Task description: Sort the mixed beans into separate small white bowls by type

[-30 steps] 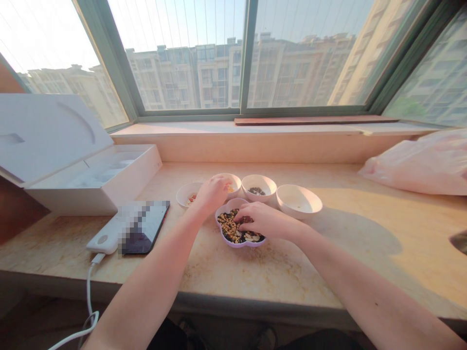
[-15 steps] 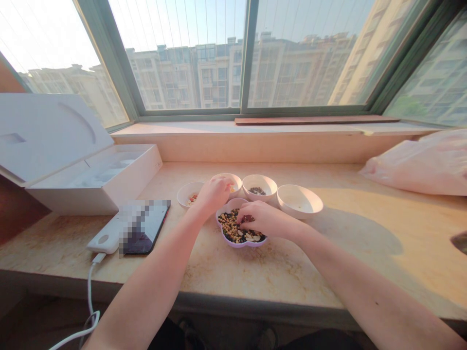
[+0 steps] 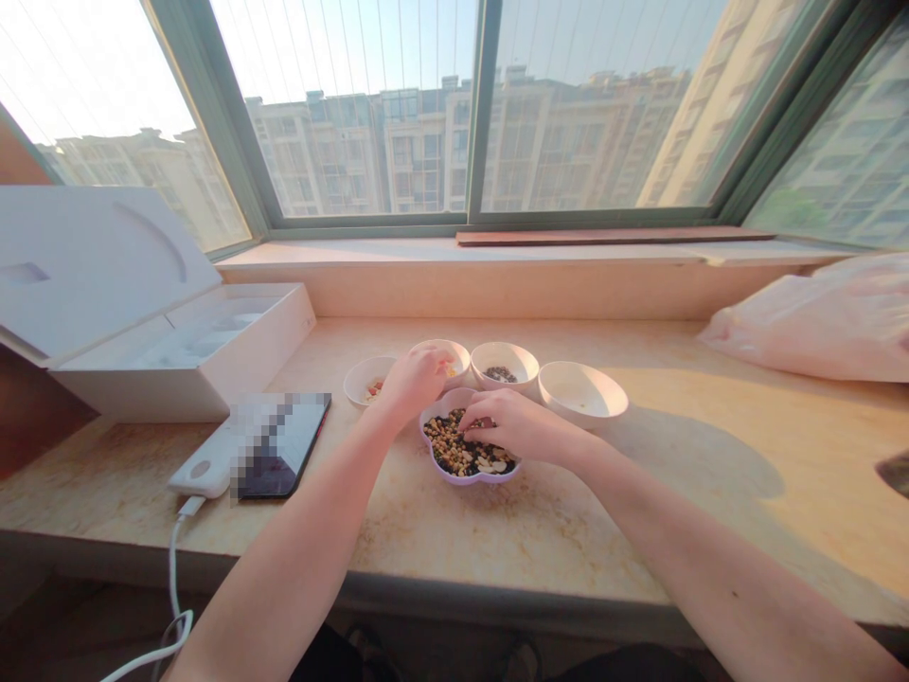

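Sunlight pours through a green-framed window (image 3: 475,114) onto a wide marble windowsill (image 3: 568,530), with tall apartment blocks (image 3: 426,142) beyond the glass. From where I stand, a person leans over the sill with both bare forearms reaching in. At the centre sits a flower-shaped dish (image 3: 461,480) with a purple rim, filled with a mix of nuts and dark dried fruit (image 3: 454,445). The right hand (image 3: 515,426) rests over it, fingers pinched together and dipping into the mix; I cannot tell whether they hold anything. The left hand (image 3: 416,384) hangs just behind the dish, its curled fingers bunched at the rim of a small white bowl (image 3: 458,352) holding something yellowish; whether they grip a piece is hidden too. Beside that bowl stand a second white bowl (image 3: 357,384) with a few reddish bits, a third with dark seeds (image 3: 504,360), and a larger one with crumbs (image 3: 582,393). Off to the left lie a white power bank (image 3: 203,469) with a white cable (image 3: 172,568), a phone (image 3: 298,445) whose pixelated screen hides any writing, and an open white box (image 3: 185,350). A pink plastic bag (image 3: 810,327) lies at the right. No lettering is legible anywhere.
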Tool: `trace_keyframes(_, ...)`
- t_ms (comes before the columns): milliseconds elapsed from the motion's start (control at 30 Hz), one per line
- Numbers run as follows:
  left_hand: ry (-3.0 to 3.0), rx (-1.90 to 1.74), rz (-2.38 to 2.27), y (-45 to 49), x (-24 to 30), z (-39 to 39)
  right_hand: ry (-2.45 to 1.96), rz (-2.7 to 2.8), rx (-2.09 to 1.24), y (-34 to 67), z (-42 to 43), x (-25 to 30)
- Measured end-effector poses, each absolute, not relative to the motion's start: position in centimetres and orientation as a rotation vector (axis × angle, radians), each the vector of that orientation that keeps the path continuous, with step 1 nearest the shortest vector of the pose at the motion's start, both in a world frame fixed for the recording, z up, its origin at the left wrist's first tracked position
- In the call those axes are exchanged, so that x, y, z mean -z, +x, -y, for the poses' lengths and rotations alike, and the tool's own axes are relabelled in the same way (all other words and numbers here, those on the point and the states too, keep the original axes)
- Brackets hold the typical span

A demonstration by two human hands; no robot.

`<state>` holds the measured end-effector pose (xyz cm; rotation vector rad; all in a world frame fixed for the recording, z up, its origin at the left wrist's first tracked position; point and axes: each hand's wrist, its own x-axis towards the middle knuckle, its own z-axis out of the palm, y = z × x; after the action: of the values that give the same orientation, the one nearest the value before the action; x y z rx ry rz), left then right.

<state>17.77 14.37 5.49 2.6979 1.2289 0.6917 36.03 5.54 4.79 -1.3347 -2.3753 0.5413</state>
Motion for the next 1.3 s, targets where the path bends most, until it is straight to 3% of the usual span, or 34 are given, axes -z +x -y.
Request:
trace_keyframes(233, 2.551, -0.770, -1.242, 17.3, -6.0, -14.6, -1.459, 2.268, -0.492, 36.0, -5.3, -5.3)
trace_keyframes(533, 2.063, -0.777, -0.709, 19.4, -6.4, -12.4, -1.442, 1.903, -0.118, 36.9, -5.8, -5.8)
trace_keyframes(833, 1.753, -0.723, -0.676, 19.5, -6.8, -11.3, -1.441, 1.819, -0.097, 36.5, -5.4, -6.2)
trace_keyframes(1300, 1.752, -0.873, -0.817, 19.3, -5.8, -13.2, -1.523, 1.818, -0.163, 36.5, -5.8, -5.9)
